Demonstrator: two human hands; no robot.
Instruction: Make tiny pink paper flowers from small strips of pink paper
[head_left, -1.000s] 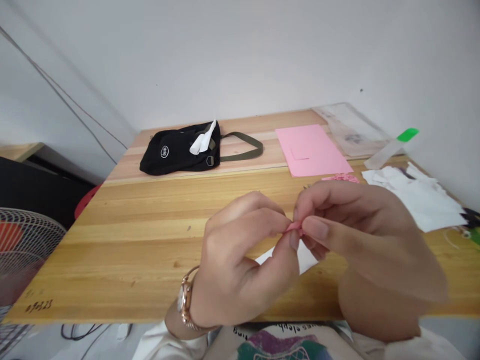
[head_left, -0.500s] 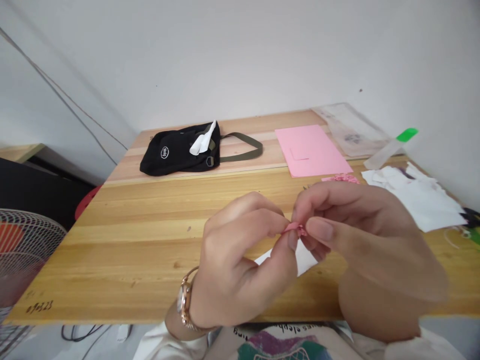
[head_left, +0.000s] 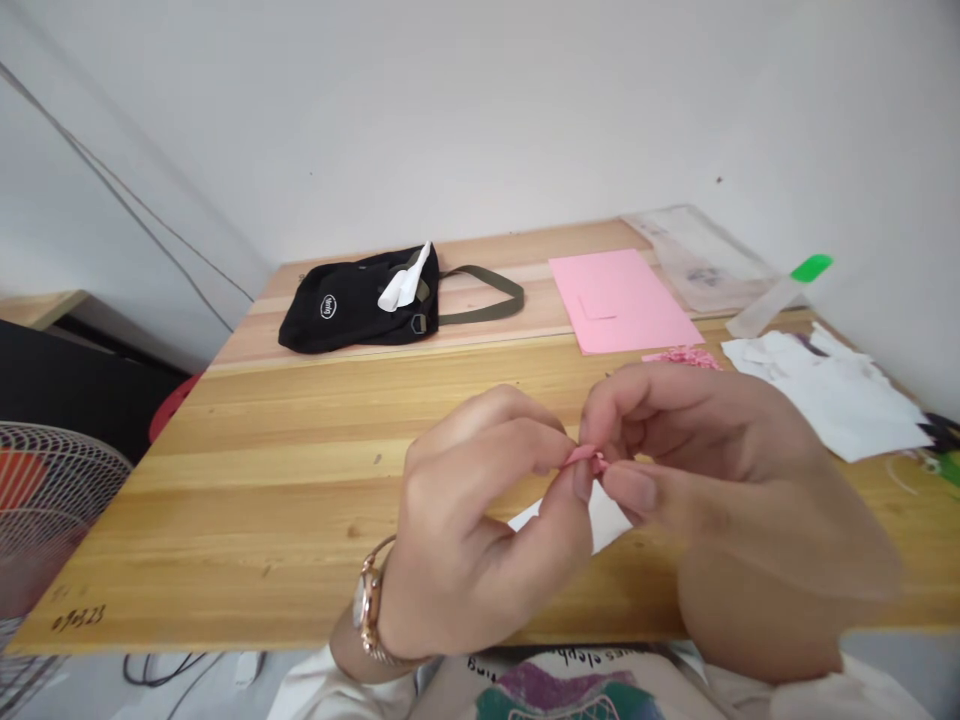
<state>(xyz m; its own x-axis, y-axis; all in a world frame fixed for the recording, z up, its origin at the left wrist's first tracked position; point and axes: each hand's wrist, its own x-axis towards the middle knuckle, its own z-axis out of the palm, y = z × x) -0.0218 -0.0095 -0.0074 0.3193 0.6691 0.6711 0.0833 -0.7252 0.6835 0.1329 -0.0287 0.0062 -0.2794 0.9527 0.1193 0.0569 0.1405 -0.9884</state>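
Between the fingertips of both hands is a small folded pink paper piece (head_left: 583,455). My left hand (head_left: 487,520), with a watch at the wrist, pinches its left end between thumb and forefinger. On the other side, the thumb and fingers of my right hand (head_left: 697,470) close on its right end; the grip there is partly hidden. Below the hands a white sheet of paper (head_left: 606,520) lies on the wooden table, mostly covered by them. A heap of small pink paper bits (head_left: 686,357) lies just beyond my right hand.
Pink paper sheets (head_left: 626,300) lie near the wall beside a clear plastic sleeve (head_left: 697,255). A green-capped bottle (head_left: 780,295) and crumpled white paper (head_left: 832,395) are on the right. A black bag (head_left: 352,300) rests at the back left; a fan (head_left: 60,490) stands left of the table.
The right thumb and fingertips have shifted slightly left on the pink paper piece. The left hand has barely moved, still pinching it.
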